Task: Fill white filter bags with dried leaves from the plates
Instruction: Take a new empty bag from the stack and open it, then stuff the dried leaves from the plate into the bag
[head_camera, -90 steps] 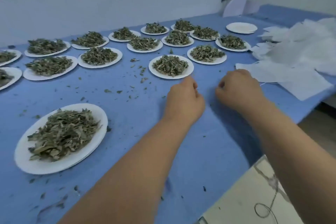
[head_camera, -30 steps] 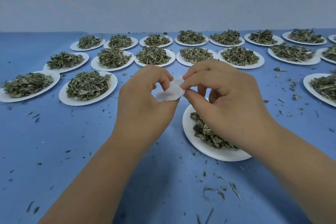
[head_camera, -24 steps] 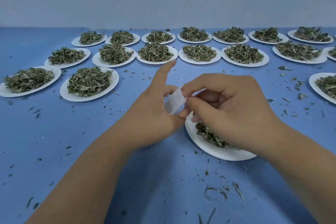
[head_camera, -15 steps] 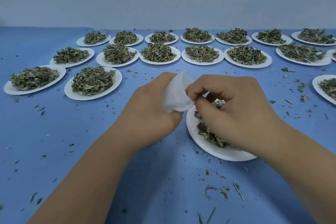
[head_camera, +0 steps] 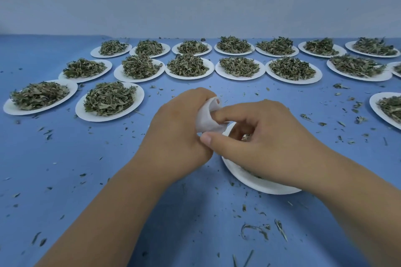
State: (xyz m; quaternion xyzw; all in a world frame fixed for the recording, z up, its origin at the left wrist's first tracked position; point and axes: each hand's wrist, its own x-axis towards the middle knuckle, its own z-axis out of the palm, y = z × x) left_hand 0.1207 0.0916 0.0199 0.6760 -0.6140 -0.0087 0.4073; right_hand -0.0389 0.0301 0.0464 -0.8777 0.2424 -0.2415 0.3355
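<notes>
Left hand (head_camera: pixel 173 136) wraps the white filter bag (head_camera: pixel 207 118), held just over the near plate (head_camera: pixel 249 180); right hand (head_camera: pixel 267 143) pinches its rim, forefinger inside. I'd spread that mouth wide first (flimsy stuff) and work over the plate to catch spills.

Views: one, the head camera, worn on the person's head.
Position: above the near part of the table (head_camera: pixel 54 158), over the person's own forearms (head_camera: pixel 121 212), which enter from the bottom of the frame.
Direction: forward and down, across the table toward the pale wall (head_camera: pixel 195 11) on the far side.
Nearness: close to the hands; the left hand (head_camera: pixel 173 134) and right hand (head_camera: pixel 267 147) sit mid-frame, and the rows of plates (head_camera: pixel 188 67) lie farther back.
Lens: wide angle, the table filling the frame from its left edge to its right.
</notes>
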